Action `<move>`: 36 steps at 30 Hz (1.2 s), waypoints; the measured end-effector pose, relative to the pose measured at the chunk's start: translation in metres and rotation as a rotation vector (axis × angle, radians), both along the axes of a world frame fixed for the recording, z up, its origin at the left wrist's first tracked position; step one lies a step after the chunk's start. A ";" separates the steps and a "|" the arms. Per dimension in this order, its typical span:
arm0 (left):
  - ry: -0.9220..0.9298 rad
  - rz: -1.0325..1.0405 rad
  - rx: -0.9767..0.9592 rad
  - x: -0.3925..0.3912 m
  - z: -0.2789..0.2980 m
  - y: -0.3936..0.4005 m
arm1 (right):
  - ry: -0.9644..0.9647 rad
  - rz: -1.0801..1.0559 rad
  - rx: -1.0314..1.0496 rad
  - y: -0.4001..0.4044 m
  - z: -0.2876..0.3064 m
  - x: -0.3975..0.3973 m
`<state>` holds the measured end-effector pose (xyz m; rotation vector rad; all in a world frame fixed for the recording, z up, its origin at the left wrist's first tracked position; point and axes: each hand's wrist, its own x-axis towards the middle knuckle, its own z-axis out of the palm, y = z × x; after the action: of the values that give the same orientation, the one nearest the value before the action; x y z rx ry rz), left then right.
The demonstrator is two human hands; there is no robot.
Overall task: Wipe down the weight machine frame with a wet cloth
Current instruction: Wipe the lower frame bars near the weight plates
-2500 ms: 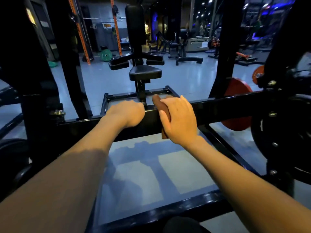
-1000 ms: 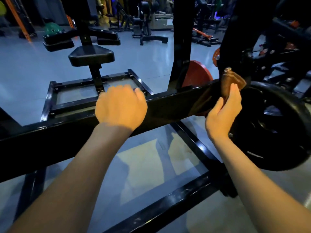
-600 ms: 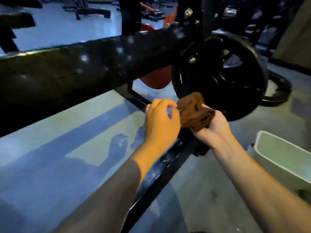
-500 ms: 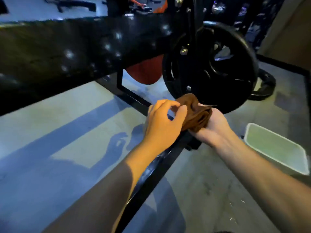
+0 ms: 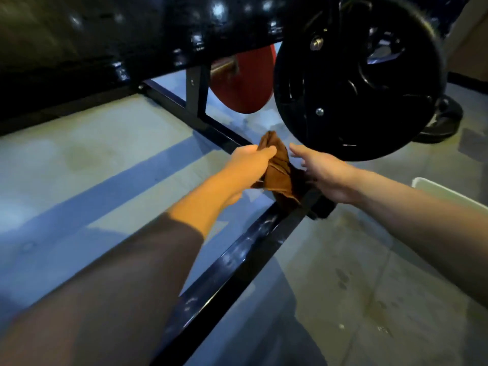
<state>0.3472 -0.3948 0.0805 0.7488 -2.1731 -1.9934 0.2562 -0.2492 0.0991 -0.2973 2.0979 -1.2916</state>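
Observation:
A brown cloth (image 5: 278, 167) hangs crumpled over the corner of the black floor-level frame bar (image 5: 237, 262). My left hand (image 5: 249, 165) pinches its upper edge between curled fingers and thumb. Just to the right of the cloth, my right hand (image 5: 320, 170) has its fingers spread and straight, with its palm side close to the fabric but not gripping it. The thick black upper crossbar (image 5: 158, 35) of the weight machine runs across the top of the view.
A large black weight plate (image 5: 356, 75) hangs just above and right of my hands. A red plate (image 5: 243, 83) sits behind it. A pale plastic tub (image 5: 449, 194) stands on the floor at the right edge. Wet spots mark the concrete floor.
The cloth went from the upper crossbar down to the floor bar corner. My left hand left the crossbar and took the cloth. My right hand has let go and spread open.

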 end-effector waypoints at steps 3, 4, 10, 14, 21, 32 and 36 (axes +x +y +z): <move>-0.084 0.017 0.199 0.009 0.012 -0.007 | 0.114 0.166 -0.109 -0.005 -0.005 0.001; -0.084 0.018 0.200 0.011 0.015 -0.010 | 0.126 0.213 -0.153 -0.008 -0.008 -0.002; -0.052 0.153 0.246 0.011 0.010 -0.026 | 0.206 0.489 -0.081 -0.023 -0.019 0.001; -0.061 0.168 0.303 0.021 0.001 -0.032 | 0.382 0.581 -0.119 -0.037 -0.027 0.014; -0.087 0.119 0.231 0.036 0.002 -0.062 | 0.317 0.614 -0.246 -0.051 -0.017 0.010; -0.081 0.154 0.245 0.025 0.005 -0.057 | 0.418 0.472 -0.289 -0.050 -0.019 0.014; -0.046 0.176 0.302 0.019 0.009 -0.047 | 0.507 0.408 -0.160 -0.051 -0.025 0.011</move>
<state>0.3665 -0.4415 0.0893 0.9938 -1.7743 -2.2538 0.2671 -0.3002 0.0743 -1.1623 2.1693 -1.2169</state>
